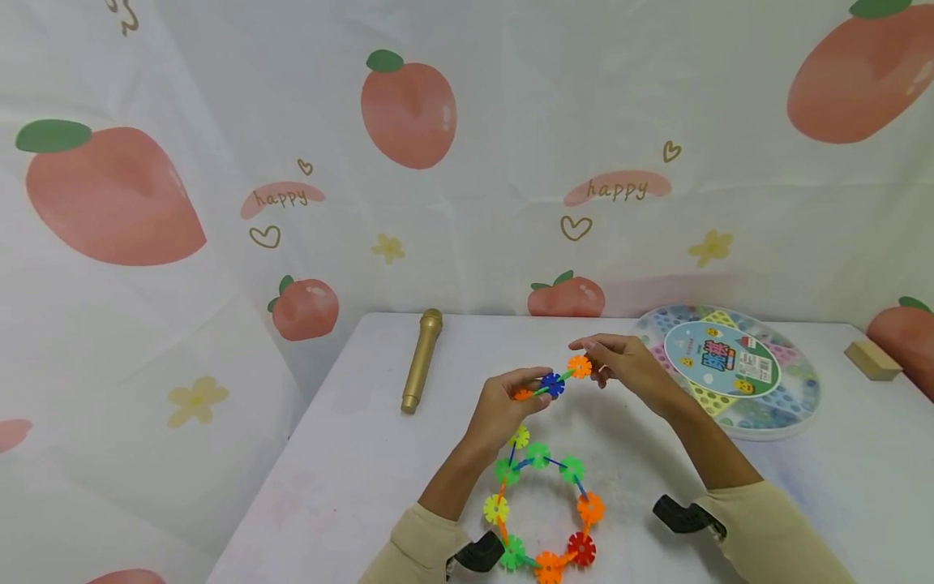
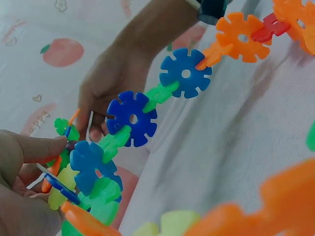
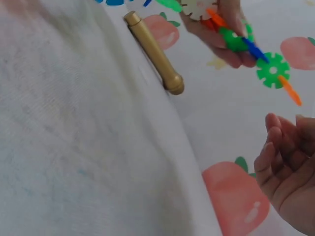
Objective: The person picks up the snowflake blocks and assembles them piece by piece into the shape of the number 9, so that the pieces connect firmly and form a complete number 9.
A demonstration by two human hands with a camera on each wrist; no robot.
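My left hand (image 1: 498, 412) pinches a string of interlocked notched plastic discs between thumb and fingers. The string's free end shows an orange disc (image 1: 580, 367) and a blue disc (image 1: 552, 384), with a green disc (image 3: 273, 70) edge-on between them in the head view. Beside that end is my right hand (image 1: 629, 367). In the right wrist view its fingers (image 3: 269, 160) are loosely bent, empty and a little apart from the orange disc. Below the left hand, the string runs past a yellow disc (image 1: 520, 436) to a ring of coloured discs, including a red disc (image 1: 582, 550), lying on the table.
A gold toy microphone (image 1: 422, 361) lies at the table's back left. A round, patterned game board (image 1: 791, 397) with a blue label lies at the back right, near a small wooden block (image 1: 873, 360). A fruit-print cloth (image 1: 481, 227) hangs behind the white table (image 1: 328, 487).
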